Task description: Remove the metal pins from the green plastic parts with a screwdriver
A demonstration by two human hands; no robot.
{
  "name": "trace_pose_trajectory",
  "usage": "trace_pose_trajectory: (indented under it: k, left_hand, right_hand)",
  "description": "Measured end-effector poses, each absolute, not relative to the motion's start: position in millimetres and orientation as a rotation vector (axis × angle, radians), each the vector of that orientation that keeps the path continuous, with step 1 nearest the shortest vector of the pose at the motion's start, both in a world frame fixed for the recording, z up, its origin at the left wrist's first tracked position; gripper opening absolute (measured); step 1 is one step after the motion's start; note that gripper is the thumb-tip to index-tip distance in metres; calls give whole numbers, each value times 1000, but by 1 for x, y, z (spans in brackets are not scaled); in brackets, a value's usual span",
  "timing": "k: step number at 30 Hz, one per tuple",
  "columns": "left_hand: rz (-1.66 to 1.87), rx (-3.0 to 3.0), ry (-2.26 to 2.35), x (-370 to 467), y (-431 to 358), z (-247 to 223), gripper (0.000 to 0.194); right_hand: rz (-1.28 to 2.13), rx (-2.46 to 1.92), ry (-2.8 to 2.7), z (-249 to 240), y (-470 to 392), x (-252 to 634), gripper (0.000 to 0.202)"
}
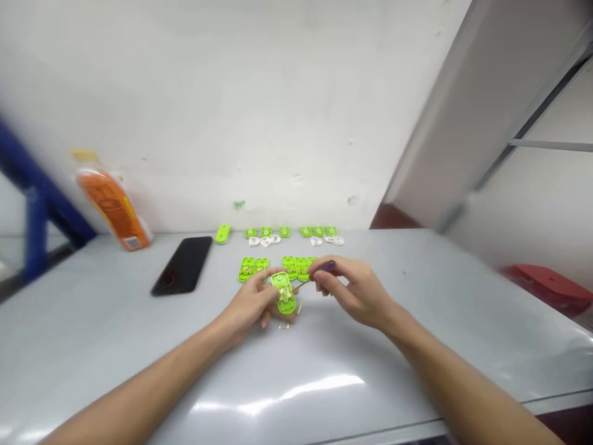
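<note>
A green plastic casing (pixel 283 294) with small brass parts inside is held in my left hand (pixel 254 304), tilted above the table. My right hand (pixel 349 287) pinches a screwdriver by its purple handle (pixel 328 266); the thin shaft points left, its tip close to the casing. Just below the casing, a few small brass pieces (pixel 284 326) lie on the table. Behind my hands stands a row of similar open green casings (pixel 246 269), some partly hidden by my right hand.
Smaller green parts (pixel 266 232) and white pieces (pixel 265 241) line the wall, with a closed green casing (pixel 223 234). A black phone (pixel 183 266) and an orange bottle (pixel 113 207) are at the left of the grey table (pixel 185 346). A red object (pixel 549 287) is at right.
</note>
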State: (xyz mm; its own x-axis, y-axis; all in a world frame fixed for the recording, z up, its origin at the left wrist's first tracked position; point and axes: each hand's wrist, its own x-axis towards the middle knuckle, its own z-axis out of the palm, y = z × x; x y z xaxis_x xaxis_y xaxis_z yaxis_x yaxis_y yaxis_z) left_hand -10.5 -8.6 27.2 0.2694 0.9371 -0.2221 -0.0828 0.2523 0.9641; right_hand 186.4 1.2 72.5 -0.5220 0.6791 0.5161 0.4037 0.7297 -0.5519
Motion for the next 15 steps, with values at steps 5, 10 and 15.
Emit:
trace_pose_trajectory:
  k: [5,10,15]
  left_hand:
    - [917,1079,1060,-11,-8,25,57]
    - [938,1076,1067,-11,-8,26,56]
    - [940,1098,1066,-11,-8,24,54]
  right_hand:
    - [490,-794,-2156,74,0,187,17]
    - [485,-768,-2128,75,-1,186,16]
    - [462,-771,-2155,76,-2,186,16]
